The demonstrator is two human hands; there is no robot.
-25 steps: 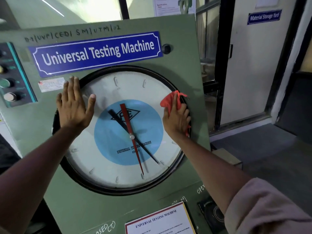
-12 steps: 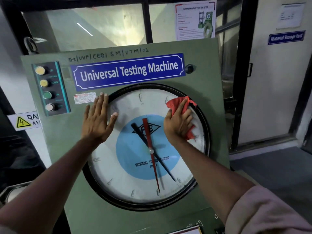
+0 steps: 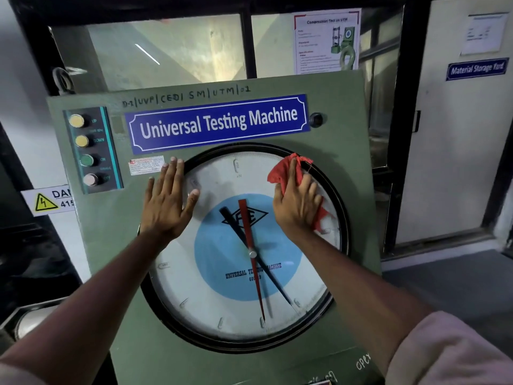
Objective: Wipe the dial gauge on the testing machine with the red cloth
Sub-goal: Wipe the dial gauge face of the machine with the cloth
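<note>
The big round dial gauge (image 3: 222,298) has a white face, a blue centre, a red and a black needle and a black rim, set in the green testing machine (image 3: 108,245). My right hand (image 3: 298,202) presses the red cloth (image 3: 286,172) flat against the glass at the upper right, near the rim; part of the cloth shows below my palm. My left hand (image 3: 166,207) lies flat with fingers spread on the dial's upper left edge, half on the green panel, holding nothing.
A blue "Universal Testing Machine" plate (image 3: 219,122) sits above the dial. A button panel (image 3: 88,150) with several push buttons is at the upper left. A yellow danger sign (image 3: 48,201) is further left. A door (image 3: 458,134) stands to the right.
My right hand with the cloth slid from the dial's right rim up toward the upper right. The view tilted upward and stepped back. My left hand stayed on the dial's upper left edge.
</note>
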